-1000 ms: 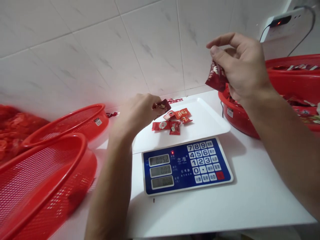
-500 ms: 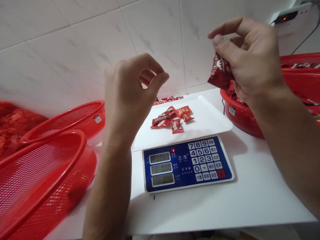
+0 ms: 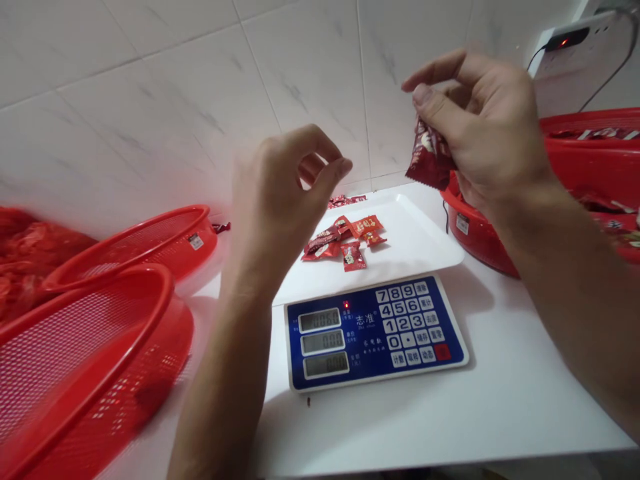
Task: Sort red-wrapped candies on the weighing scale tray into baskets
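Observation:
My right hand (image 3: 493,127) is raised on the right, its fingers curled around a dark red wrapped candy (image 3: 429,157) whose crimped end hangs below the thumb. My left hand (image 3: 297,190) hovers in front of the left part of the white scale tray (image 3: 415,233), thumb and index fingertip together, with nothing visible between them. Several red wrapped candies (image 3: 354,256) lie in a loose cluster on the tray. Below it is the blue panel of the digital scale (image 3: 373,333), with three displays and a keypad.
Two red mesh baskets (image 3: 167,293) stand on the left, by a heap of red bags (image 3: 40,250). A red basket (image 3: 480,233) stands at right behind my arm, with more red containers beside it. More candies (image 3: 345,200) lie behind the tray. A tiled wall (image 3: 175,100) backs the table.
My left hand has shifted right and slightly down. My right hand, still holding the candy, has come a little left and down. The candies on the tray stay put.

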Demonstrator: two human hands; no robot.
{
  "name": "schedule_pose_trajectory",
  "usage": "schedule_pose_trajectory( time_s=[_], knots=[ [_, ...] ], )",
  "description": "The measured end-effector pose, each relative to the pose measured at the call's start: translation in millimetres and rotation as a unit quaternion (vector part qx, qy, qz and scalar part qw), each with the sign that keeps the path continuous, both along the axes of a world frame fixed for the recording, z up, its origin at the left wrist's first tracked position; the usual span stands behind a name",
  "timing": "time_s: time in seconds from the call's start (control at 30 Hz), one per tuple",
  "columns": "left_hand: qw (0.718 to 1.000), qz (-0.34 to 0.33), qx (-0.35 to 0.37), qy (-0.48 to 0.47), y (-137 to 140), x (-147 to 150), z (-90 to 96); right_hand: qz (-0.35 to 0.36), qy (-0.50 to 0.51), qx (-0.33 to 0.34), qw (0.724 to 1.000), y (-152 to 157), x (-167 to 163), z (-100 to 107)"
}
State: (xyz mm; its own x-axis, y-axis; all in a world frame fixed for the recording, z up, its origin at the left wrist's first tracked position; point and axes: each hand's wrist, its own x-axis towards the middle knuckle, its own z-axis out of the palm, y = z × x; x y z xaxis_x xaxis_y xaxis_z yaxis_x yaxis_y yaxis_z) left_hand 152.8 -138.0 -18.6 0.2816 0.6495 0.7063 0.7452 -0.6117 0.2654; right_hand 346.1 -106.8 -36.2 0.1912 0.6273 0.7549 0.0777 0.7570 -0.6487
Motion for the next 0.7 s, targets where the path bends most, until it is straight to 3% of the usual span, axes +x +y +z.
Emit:
schedule_pose_trajectory(
  time_s=[0.3,0.5,0.7],
  knots=[
    [0.998,-0.036,-0.039,-0.016,-5,-1,1.8,0.045,-0.016,-0.079,0.996,0,-11,-7],
    [0.971,-0.065,-0.205,0.103,8,4,-4.9,0.121,-0.041,-0.144,0.981,11,-23,-25],
    [0.973,-0.058,-0.202,0.092,14,6,-5.9,0.153,-0.037,-0.151,0.976,13,-22,-25]
  ],
)
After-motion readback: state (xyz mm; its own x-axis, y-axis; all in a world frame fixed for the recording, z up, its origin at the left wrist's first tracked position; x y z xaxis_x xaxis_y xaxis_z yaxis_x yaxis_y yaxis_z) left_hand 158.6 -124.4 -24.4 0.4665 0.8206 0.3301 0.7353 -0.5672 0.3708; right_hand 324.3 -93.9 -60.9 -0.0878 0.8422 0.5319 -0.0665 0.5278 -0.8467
